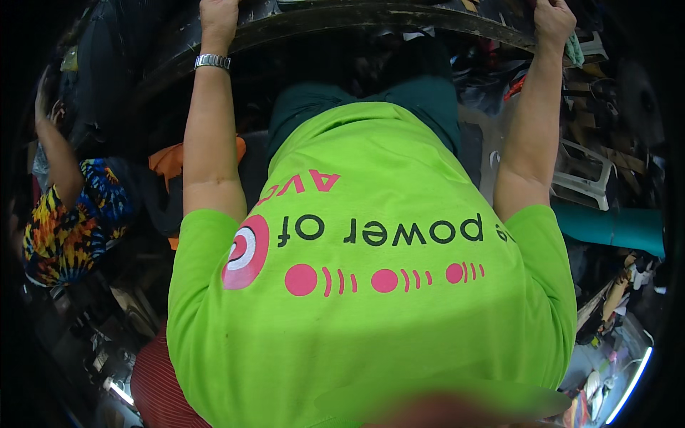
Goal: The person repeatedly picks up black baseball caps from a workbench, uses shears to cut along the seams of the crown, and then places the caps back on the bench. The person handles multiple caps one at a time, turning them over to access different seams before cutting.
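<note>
Both my arms reach forward to the dark, worn edge of a table at the top of the view. My left hand, with a metal-band watch on the wrist, is over the table's left part. Its fingers are cut off by the upper border. Near the right end of the table edge is my right hand, its fingers curled in. What they hold, if anything, is out of view. A pale green cloth hangs beside that wrist.
To my left sits another person in a colourful patterned shirt. Orange cloth lies by my left elbow. On the right are a white plastic chair, a teal roll and scattered scraps. Behind me shows red striped fabric.
</note>
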